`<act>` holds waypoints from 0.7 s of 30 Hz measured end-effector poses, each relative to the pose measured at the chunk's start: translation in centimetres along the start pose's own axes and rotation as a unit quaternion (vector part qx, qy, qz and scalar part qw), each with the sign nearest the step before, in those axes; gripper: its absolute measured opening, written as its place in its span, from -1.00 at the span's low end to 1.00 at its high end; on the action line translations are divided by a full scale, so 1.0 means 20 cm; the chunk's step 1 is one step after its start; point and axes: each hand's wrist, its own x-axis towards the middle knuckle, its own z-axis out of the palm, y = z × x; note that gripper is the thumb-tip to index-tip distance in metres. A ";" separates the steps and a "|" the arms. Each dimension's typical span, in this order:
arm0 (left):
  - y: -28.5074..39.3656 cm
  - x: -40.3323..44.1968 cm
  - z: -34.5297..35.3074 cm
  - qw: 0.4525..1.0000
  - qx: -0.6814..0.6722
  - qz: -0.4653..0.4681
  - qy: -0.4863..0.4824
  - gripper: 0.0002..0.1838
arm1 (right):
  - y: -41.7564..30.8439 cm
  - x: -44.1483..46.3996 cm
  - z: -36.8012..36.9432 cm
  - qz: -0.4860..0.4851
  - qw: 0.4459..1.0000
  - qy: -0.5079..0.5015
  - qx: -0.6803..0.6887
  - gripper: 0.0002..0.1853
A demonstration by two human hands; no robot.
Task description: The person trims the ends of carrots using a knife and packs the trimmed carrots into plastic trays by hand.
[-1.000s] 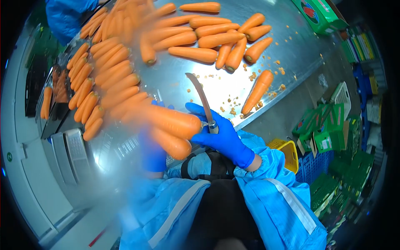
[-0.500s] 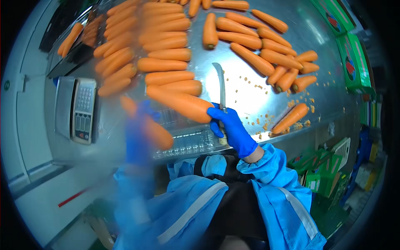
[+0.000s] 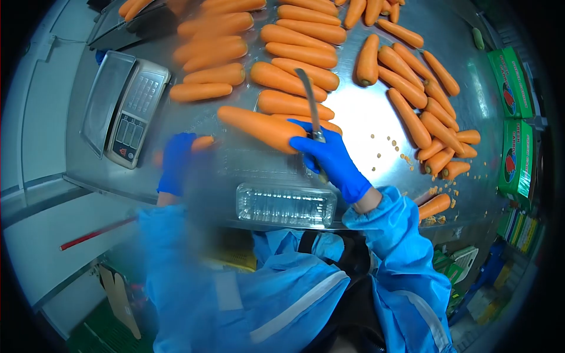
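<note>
Carrot (image 3: pixel 259 127) and knife (image 3: pixel 309 97) are gripped by my right hand (image 3: pixel 331 157) over the metal table (image 3: pixel 203 117). My blurred left hand (image 3: pixel 178 159) covers another carrot (image 3: pixel 203 143); I can't tell whether its fingers grip. Beyond lie carrot rows (image 3: pixel 306 36).

Blur smears the left hand (image 3: pixel 176 162), which hides the middle of the carrot (image 3: pixel 203 143) there.

steel table (image 3: pixel 365 115): lane between carrot rows (image 3: pixel 300 55), carrot pile (image 3: pixel 405 87); tray (image 3: pixel 286 205) obstructs near edge
</note>
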 end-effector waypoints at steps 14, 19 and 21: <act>-0.10 -0.26 0.21 0.962 -0.110 -0.070 0.238 -0.48 | 0.17 0.53 0.38 -0.266 0.929 0.000 -0.258 -0.40; 0.03 -0.17 0.04 0.965 -0.004 -0.005 0.262 -0.41 | 0.10 0.19 0.20 -0.108 0.986 -0.019 -0.129 -0.53; 0.05 -0.12 0.04 0.969 0.008 -0.018 0.246 -0.37 | 0.11 0.08 0.13 -0.088 0.990 -0.002 -0.109 -0.57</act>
